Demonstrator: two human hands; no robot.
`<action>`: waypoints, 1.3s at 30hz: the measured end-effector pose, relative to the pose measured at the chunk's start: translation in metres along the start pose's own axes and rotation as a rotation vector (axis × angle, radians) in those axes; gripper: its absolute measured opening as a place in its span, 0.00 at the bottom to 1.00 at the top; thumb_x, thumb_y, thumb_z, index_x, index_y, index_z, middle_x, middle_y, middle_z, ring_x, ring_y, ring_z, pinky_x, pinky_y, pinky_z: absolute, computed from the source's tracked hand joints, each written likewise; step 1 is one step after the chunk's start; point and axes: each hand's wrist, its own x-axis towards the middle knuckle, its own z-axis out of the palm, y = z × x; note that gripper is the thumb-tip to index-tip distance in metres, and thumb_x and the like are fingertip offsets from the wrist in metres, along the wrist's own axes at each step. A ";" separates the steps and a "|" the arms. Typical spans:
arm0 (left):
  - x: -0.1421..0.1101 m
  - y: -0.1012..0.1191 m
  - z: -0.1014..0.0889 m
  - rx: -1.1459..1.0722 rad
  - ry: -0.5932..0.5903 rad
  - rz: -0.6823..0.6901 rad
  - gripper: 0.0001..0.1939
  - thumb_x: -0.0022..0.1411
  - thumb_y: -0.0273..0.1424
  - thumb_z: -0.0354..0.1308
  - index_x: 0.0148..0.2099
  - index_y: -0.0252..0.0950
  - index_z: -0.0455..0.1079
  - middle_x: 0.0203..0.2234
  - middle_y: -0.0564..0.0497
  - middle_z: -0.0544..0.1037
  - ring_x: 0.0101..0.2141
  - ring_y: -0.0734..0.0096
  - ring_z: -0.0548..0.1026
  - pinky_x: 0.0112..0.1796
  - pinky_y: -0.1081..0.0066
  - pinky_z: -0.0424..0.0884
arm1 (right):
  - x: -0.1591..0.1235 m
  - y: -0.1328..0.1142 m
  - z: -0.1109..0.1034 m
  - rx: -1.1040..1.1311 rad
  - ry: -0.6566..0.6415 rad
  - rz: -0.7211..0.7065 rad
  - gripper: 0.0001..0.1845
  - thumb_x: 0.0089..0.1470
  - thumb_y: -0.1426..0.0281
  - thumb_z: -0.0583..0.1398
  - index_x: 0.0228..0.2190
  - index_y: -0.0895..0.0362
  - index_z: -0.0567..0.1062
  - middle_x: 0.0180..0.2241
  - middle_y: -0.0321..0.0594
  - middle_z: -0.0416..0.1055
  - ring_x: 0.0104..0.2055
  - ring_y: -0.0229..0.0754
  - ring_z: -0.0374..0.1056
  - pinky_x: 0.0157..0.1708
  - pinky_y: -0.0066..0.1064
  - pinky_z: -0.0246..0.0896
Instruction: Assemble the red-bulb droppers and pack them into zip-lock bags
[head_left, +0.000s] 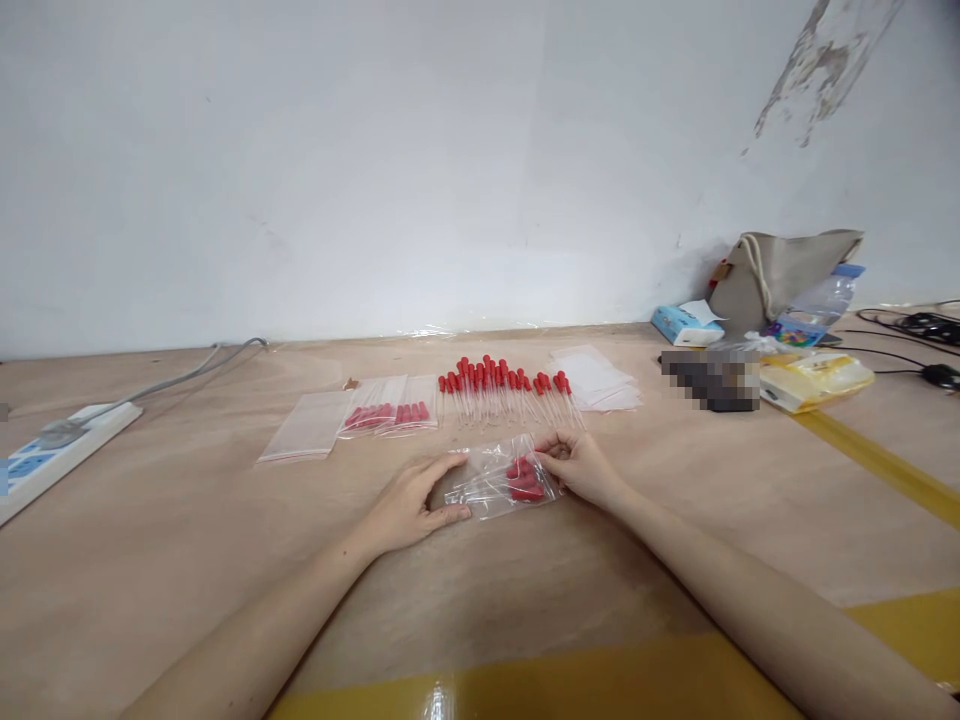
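Note:
A clear plastic bag (pixel 491 485) with several red-bulbed droppers (pixel 525 480) inside lies in front of me, the bulbs toward its right end. My right hand (pixel 581 465) pinches the bag's right edge between thumb and fingers. At the left end, my left hand (pixel 420 500) has thumb and fingers spread apart, the tips at the bag's upper and lower edges. Just behind stands a row of loose droppers (pixel 487 385) with red bulbs and thin clear tubes. Filled bags (pixel 386 405) of droppers overlap to the left of that row.
Flat clear bags (pixel 304 428) are stacked at the left, and white sheets (pixel 596 378) at the right. Farther left is a power strip (pixel 75 450). To the right are a tissue pack (pixel 686 326), a grey bag (pixel 795 275), a yellow-white packet (pixel 814 380) and cables (pixel 922 328).

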 end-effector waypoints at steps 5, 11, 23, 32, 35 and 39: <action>0.001 0.000 0.000 0.006 -0.002 0.010 0.29 0.55 0.44 0.54 0.57 0.42 0.56 0.52 0.47 0.65 0.50 0.61 0.64 0.50 0.60 0.60 | -0.001 -0.003 -0.001 0.083 -0.129 0.018 0.13 0.41 0.62 0.61 0.26 0.59 0.75 0.22 0.38 0.73 0.22 0.36 0.66 0.19 0.25 0.60; 0.000 0.001 0.000 0.011 0.010 0.005 0.28 0.55 0.44 0.54 0.56 0.41 0.57 0.51 0.47 0.66 0.50 0.60 0.64 0.49 0.60 0.61 | -0.007 -0.016 -0.006 0.230 -0.373 0.047 0.18 0.39 0.62 0.63 0.34 0.58 0.75 0.26 0.38 0.74 0.28 0.39 0.71 0.29 0.30 0.66; 0.001 -0.001 0.000 0.047 0.001 0.052 0.27 0.56 0.43 0.53 0.56 0.40 0.58 0.54 0.46 0.62 0.54 0.61 0.59 0.53 0.58 0.57 | -0.006 -0.011 -0.002 0.200 -0.285 0.079 0.14 0.40 0.61 0.61 0.27 0.58 0.72 0.25 0.37 0.73 0.28 0.39 0.70 0.27 0.29 0.65; 0.000 -0.002 0.002 -0.072 0.019 0.139 0.16 0.61 0.35 0.50 0.51 0.40 0.66 0.46 0.48 0.72 0.48 0.64 0.67 0.48 0.62 0.64 | 0.039 -0.009 -0.033 -0.406 0.294 -0.110 0.05 0.40 0.70 0.57 0.25 0.58 0.70 0.23 0.36 0.70 0.24 0.35 0.64 0.26 0.27 0.59; 0.000 -0.002 0.002 -0.058 -0.004 0.130 0.17 0.60 0.35 0.50 0.52 0.41 0.65 0.46 0.49 0.71 0.49 0.64 0.66 0.49 0.61 0.63 | 0.064 -0.014 -0.034 -0.652 0.336 -0.106 0.06 0.41 0.71 0.57 0.26 0.59 0.71 0.26 0.39 0.71 0.30 0.38 0.66 0.32 0.28 0.58; 0.000 0.001 0.000 -0.059 -0.039 0.123 0.18 0.61 0.36 0.50 0.53 0.40 0.63 0.48 0.48 0.70 0.50 0.64 0.65 0.50 0.61 0.62 | 0.088 -0.018 -0.025 -0.771 0.337 0.055 0.09 0.40 0.72 0.58 0.29 0.61 0.70 0.30 0.47 0.71 0.33 0.44 0.67 0.30 0.29 0.57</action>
